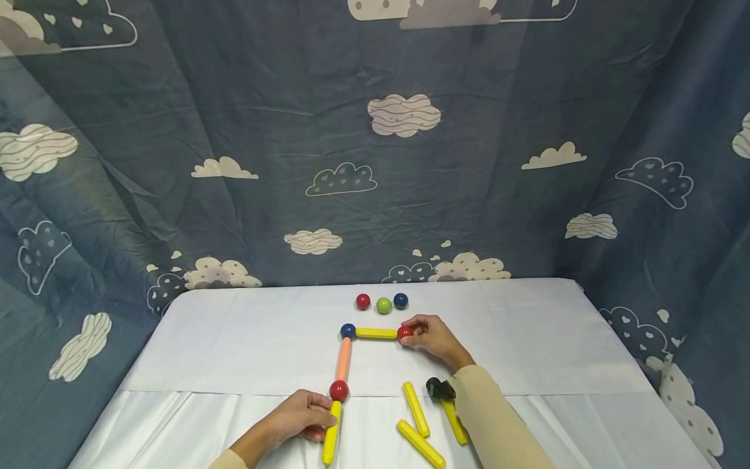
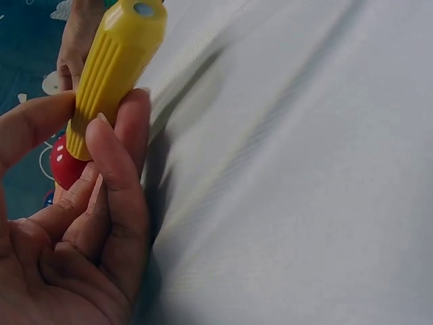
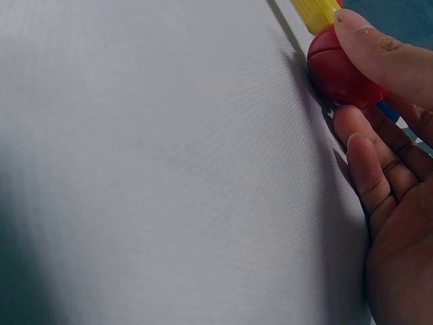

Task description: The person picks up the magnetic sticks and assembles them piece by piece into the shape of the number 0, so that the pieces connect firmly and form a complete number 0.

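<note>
My left hand (image 1: 301, 415) pinches a yellow rod (image 1: 331, 435) between thumb and fingers; its far end meets a red ball (image 1: 338, 391). From that ball an orange rod (image 1: 344, 359) runs back to a blue ball (image 1: 348, 331). A second yellow rod (image 1: 375, 333) extends rightward from the blue ball to another red ball (image 1: 404, 333), which my right hand (image 1: 435, 340) grips with thumb and fingers. In the left wrist view, the held rod (image 2: 116, 74) is ribbed, with a silvery disc in its end. The right wrist view has the gripped red ball (image 3: 342, 71) against a yellow rod's end.
Behind the joined pieces sit a loose red ball (image 1: 363, 301), a green ball (image 1: 383, 305) and a dark blue ball (image 1: 401, 300). Nearer, loose yellow rods (image 1: 416, 409) lie beside the right forearm, whose wrist camera (image 1: 441, 389) overlaps one. A cloud-patterned curtain (image 1: 469, 195) surrounds the white table (image 1: 246, 339).
</note>
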`<action>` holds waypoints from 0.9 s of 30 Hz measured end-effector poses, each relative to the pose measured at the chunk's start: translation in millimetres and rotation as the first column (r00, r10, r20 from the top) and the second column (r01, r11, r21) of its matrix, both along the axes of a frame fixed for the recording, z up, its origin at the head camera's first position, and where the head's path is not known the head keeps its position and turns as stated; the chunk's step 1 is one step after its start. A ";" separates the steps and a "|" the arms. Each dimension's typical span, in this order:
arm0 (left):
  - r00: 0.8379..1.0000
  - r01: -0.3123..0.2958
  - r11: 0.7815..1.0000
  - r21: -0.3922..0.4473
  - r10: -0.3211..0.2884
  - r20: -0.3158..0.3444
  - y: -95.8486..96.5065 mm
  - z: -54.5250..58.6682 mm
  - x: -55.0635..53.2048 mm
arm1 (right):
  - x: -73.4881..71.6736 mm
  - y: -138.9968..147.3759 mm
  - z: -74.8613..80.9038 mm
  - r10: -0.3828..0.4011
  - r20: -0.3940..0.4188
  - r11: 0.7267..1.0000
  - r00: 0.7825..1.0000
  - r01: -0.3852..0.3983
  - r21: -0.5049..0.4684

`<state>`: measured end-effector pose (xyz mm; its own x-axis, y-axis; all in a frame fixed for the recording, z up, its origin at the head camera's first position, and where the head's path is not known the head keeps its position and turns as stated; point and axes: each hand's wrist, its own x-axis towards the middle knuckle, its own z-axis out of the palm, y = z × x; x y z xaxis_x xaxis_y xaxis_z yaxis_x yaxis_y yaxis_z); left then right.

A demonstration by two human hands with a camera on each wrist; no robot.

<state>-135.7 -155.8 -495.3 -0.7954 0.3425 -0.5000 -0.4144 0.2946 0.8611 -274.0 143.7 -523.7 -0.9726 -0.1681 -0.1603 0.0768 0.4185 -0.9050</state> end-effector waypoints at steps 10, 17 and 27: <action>1.000 -0.007 1.000 0.000 0.007 -0.006 -0.4 -0.6 -1.7 | -0.8 -1.9 1.8 -0.003 -0.002 1.000 1.000 0.003 -0.003; 1.000 0.014 1.000 0.013 -0.014 -0.003 -1.7 -3.2 -4.4 | -0.4 -1.1 0.7 -0.003 -0.004 1.000 1.000 0.003 0.002; 0.999 0.044 0.999 0.012 -0.044 0.003 -8.0 0.5 -6.6 | -0.3 -1.0 0.4 -0.003 -0.005 1.000 1.000 0.003 0.014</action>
